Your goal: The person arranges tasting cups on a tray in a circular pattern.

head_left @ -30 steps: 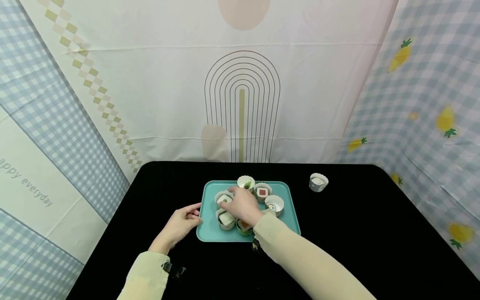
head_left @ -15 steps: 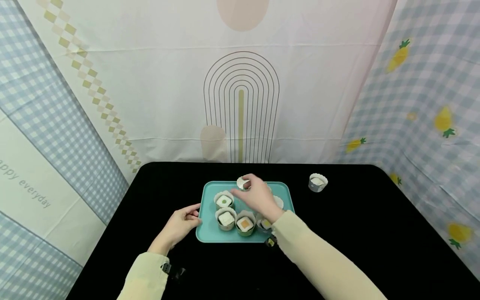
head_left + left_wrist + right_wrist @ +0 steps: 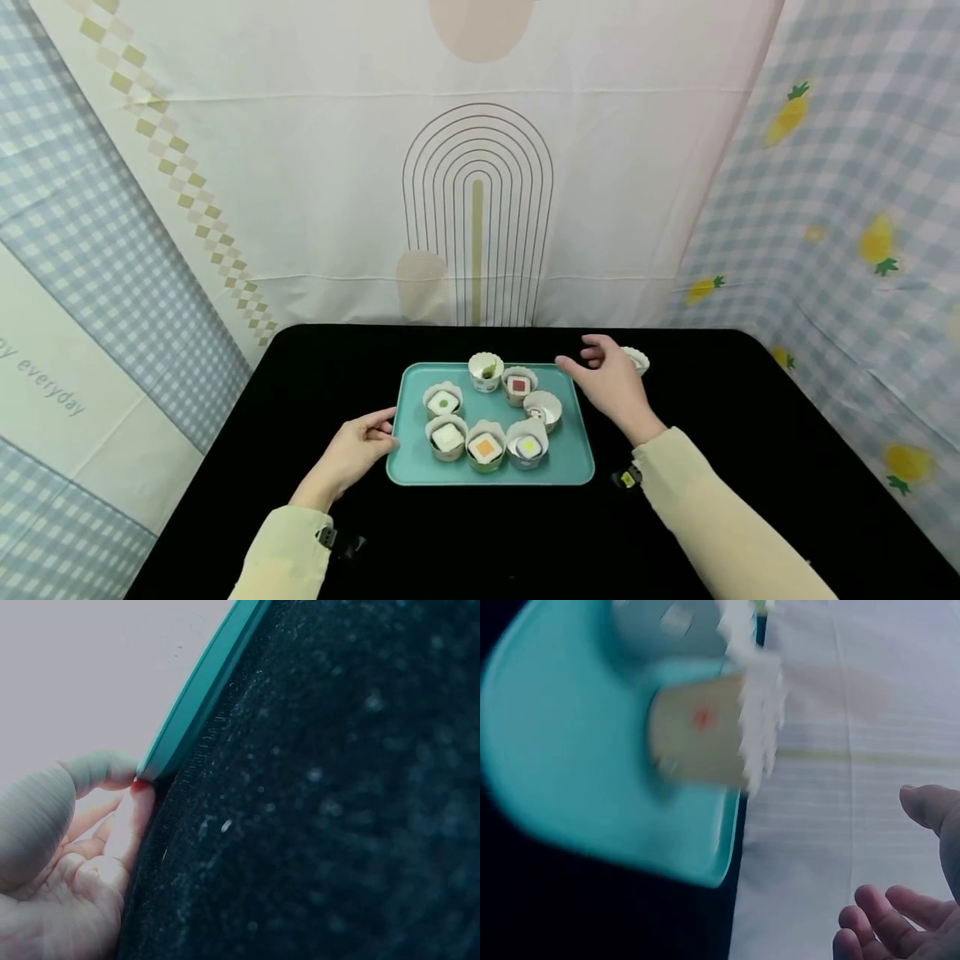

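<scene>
A turquoise tray (image 3: 408,467) lies on the black table, bearing several scalloped paper cups. Most hold a small white square piece, such as the orange-centred one (image 3: 486,448) and the red-centred one (image 3: 519,386). My left hand (image 3: 348,450) pinches the tray's left edge between thumb and fingertips, seen closely at the turquoise rim (image 3: 184,720) in the left wrist view. Beyond the tray's right side hovers my right hand (image 3: 615,383), thumb and fingers apart, nothing between them. It partly hides a lone paper cup (image 3: 637,358). In the right wrist view a beige cup (image 3: 701,731) stands near the tray's edge.
The black tabletop (image 3: 465,542) extends around the tray. A white cloth with printed arches (image 3: 480,217) hangs behind it, and blue checked cloths (image 3: 840,217) flank both sides.
My right hand has moved from over the cups on the tray's left, across and off to the right, near the lone cup. The left hand stays at the tray's edge.
</scene>
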Tool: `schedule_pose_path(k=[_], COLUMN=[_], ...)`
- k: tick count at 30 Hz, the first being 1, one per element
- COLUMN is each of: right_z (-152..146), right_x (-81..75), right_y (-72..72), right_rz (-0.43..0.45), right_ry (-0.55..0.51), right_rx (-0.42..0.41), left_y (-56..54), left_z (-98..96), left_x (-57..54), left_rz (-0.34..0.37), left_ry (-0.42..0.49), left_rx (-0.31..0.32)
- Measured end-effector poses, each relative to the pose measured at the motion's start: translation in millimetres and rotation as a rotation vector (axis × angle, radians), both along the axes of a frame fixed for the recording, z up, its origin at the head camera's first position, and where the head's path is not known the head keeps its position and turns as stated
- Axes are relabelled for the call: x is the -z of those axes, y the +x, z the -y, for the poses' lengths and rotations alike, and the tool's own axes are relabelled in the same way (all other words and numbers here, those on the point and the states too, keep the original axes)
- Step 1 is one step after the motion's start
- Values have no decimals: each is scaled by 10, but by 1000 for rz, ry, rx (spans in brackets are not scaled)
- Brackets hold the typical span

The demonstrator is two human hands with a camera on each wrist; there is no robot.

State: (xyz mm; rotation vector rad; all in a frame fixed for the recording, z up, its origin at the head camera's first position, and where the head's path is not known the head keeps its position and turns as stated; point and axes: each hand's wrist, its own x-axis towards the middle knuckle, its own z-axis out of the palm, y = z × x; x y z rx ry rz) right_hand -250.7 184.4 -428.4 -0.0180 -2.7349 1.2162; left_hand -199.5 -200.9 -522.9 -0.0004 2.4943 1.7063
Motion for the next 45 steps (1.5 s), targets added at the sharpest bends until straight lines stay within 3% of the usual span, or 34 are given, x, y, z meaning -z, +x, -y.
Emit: schedule_pose_path(k=[8, 17, 29, 39, 45], right_z=[-466, -781, -879, -903, -894], right_x=[169, 365, 590, 799, 877], right_y=[-9, -44, -228, -311, -372], right_rz=[-47, 33, 168, 156, 127], right_ry=[-3, -98, -262, -351, -302], right_rx=[110, 224, 220, 191, 189], left_y=[8, 12, 6, -2, 6], left_z=[17, 29, 27, 13, 20], left_x=[19, 21, 12, 23, 18], left_rz=[-7, -12, -11, -8, 0], left_ry=[-5, -10, 0, 9, -4], left_rx=[12, 14, 17, 24, 14])
